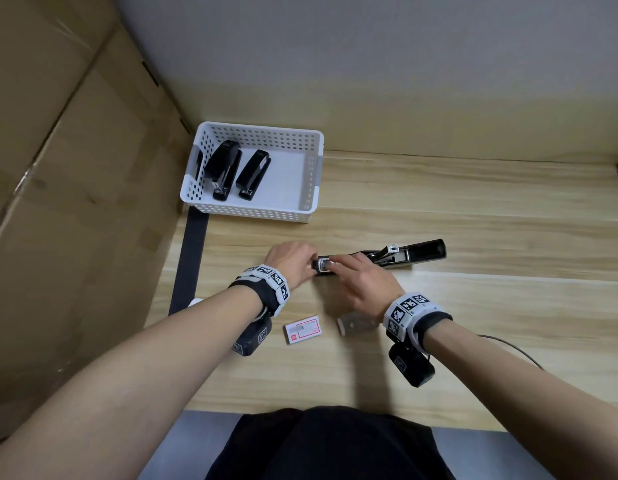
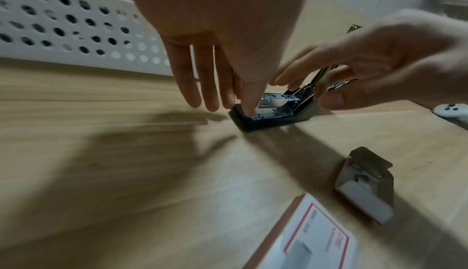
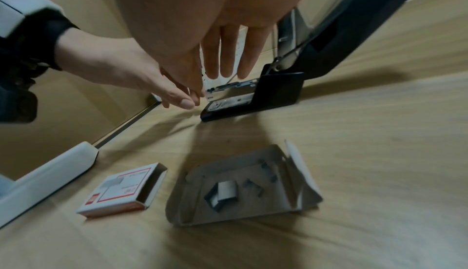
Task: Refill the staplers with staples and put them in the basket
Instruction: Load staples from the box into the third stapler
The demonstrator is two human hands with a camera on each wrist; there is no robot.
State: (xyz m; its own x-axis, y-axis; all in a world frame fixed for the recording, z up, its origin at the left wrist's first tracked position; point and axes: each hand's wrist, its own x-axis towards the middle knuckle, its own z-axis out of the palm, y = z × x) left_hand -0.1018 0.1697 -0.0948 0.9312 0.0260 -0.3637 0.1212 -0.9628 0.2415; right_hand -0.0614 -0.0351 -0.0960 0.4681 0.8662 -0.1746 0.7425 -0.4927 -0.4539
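A black stapler (image 1: 414, 252) lies on the wooden table with its lid swung open to the right and its metal magazine bared. My left hand (image 1: 293, 259) reaches the front end of its base; in the left wrist view its thumb (image 2: 250, 109) presses down there with the other fingers straight. My right hand (image 1: 352, 271) lies over the magazine (image 3: 238, 85); in the left wrist view its thumb (image 2: 334, 101) sits on the near side and its fingers on top, pinching the rail. The white perforated basket (image 1: 259, 128) at the back left holds two black staplers (image 1: 222, 169).
A red-and-white staple box sleeve (image 1: 302, 329) and its open inner tray (image 3: 243, 185), which holds a short staple strip (image 3: 225, 193), lie near the table's front edge. A large cardboard box (image 1: 58, 168) walls off the left. A cable (image 1: 508, 344) trails at the right.
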